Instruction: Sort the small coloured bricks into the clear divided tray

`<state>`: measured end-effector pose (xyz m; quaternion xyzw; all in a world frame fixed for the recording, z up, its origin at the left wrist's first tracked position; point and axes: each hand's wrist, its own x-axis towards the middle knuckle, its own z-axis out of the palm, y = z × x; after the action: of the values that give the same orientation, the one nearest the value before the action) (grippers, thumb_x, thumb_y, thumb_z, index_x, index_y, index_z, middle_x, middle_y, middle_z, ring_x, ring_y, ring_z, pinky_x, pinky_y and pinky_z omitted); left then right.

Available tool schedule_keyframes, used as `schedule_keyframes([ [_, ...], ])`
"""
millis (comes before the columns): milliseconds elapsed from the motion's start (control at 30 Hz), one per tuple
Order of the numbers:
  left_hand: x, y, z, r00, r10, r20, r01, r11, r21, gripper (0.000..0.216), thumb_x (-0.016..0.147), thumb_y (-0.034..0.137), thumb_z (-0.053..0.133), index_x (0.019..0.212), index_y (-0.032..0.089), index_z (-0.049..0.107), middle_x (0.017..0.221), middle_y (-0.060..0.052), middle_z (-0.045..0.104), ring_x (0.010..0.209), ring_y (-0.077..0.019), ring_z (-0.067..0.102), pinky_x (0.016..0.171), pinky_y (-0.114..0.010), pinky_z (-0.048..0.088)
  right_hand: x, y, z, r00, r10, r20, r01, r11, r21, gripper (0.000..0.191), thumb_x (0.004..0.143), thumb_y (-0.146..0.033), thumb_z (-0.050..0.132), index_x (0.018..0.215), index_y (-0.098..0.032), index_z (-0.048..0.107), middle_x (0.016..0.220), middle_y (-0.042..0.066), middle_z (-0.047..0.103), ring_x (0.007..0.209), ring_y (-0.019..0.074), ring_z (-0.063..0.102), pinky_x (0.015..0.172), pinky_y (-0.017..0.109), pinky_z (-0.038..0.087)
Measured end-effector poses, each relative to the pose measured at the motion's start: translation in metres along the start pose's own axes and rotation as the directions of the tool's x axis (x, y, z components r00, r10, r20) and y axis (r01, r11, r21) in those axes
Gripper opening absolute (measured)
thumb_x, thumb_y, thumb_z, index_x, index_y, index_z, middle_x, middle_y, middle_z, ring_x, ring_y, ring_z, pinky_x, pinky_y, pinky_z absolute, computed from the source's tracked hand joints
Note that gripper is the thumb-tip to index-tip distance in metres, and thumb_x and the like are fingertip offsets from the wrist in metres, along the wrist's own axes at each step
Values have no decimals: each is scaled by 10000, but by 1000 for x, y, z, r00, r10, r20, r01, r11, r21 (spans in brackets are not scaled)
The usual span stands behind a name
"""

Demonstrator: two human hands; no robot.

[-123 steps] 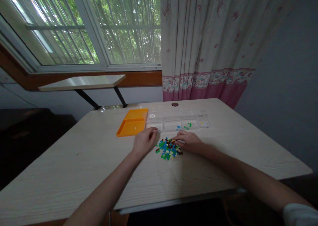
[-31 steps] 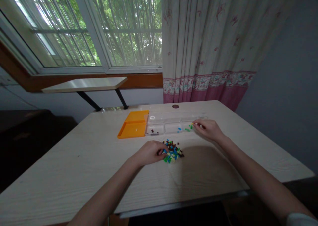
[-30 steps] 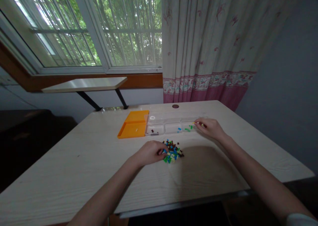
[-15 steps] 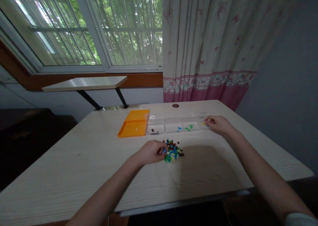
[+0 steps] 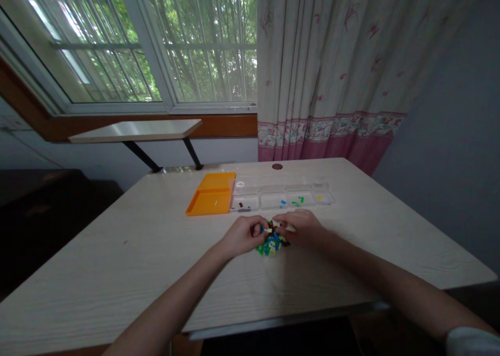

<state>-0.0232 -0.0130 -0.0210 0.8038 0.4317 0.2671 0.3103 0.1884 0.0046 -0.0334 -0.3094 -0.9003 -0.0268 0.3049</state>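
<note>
**Two hands meet over a heap of small bricks**

A pale wooden table (image 5: 128, 272) stands under a barred window (image 5: 156, 43), with a pink-hemmed curtain (image 5: 328, 69) at the far right. At the table's middle lies a pile of small coloured bricks (image 5: 270, 244). The left hand (image 5: 244, 234) and the right hand (image 5: 300, 227) both rest at the pile, fingers curled narrow; the hands cover much of the heap, and whether either pinches a brick I cannot tell. Just beyond the pile lies a clear compartment tray (image 5: 269, 199) with a few bricks in its cells. Touching its left end is an orange lid (image 5: 211, 200).
</note>
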Motion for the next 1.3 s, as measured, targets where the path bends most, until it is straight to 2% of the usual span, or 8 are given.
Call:
schedule_keyframes([
  [233,4,-2,6,998,-57,5,57,982,-178,154,724,235,561,797,102,590,468,83,356,415,-33,312,406,-132,238,1,-9,-2,995,-96,-9,95,994,-63,190,865,-301,448,828,-217,614,739,5,669,625,108,573,578,245,324],
  [467,5,-1,6,999,-17,51,24,989,-145,228,791,316,517,819,111,614,459,74,352,409,-38,308,401,-143,229,3,-14,-4,997,-67,30,68,997,-38,145,817,-255,468,773,-195,592,711,19,651,628,122,564,594,239,355],
  [633,3,2,2,993,112,31,-115,988,104,219,808,318,502,884,152,623,479,59,438,432,-52,382,433,-153,273,4,-15,-2,998,63,-10,-60,977,206,78,754,-212,493,742,-184,564,659,3,615,547,102,522,540,209,370],
  [800,-1,7,0,921,387,44,-356,790,500,229,859,293,425,905,176,617,691,-28,639,618,-106,570,576,-199,384,4,-14,2,975,192,109,-221,862,457,102,775,-220,491,708,-171,551,525,-42,515,442,68,419,436,168,318],
  [967,-2,6,1,877,481,3,-380,689,618,215,860,273,421,892,173,609,660,-29,644,600,-115,589,563,-210,395,3,-10,2,938,242,249,-344,741,576,192,828,-304,464,738,-154,543,477,-55,460,421,67,396,404,161,292],
  [1067,-2,3,-3,866,488,-113,-330,725,604,188,840,272,453,860,170,609,636,-14,637,560,-101,576,542,-203,394,3,-9,1,963,198,182,-265,813,519,203,810,-350,517,781,-155,561,572,-27,533,468,74,441,457,174,347],
  [1133,-2,0,-8,856,473,-211,-280,765,580,173,827,274,474,851,166,608,607,-5,621,528,-93,557,529,-197,392,2,-12,0,987,93,132,-143,882,449,203,782,-362,569,815,-163,583,708,11,591,581,96,510,559,199,404],
  [1300,-2,-6,-15,826,436,-356,-188,810,556,179,814,286,492,865,160,609,551,9,582,495,-85,533,509,-186,387,0,-19,4,967,-172,188,101,937,336,227,778,-380,598,910,-199,628,871,46,611,826,151,543,756,251,420],
])
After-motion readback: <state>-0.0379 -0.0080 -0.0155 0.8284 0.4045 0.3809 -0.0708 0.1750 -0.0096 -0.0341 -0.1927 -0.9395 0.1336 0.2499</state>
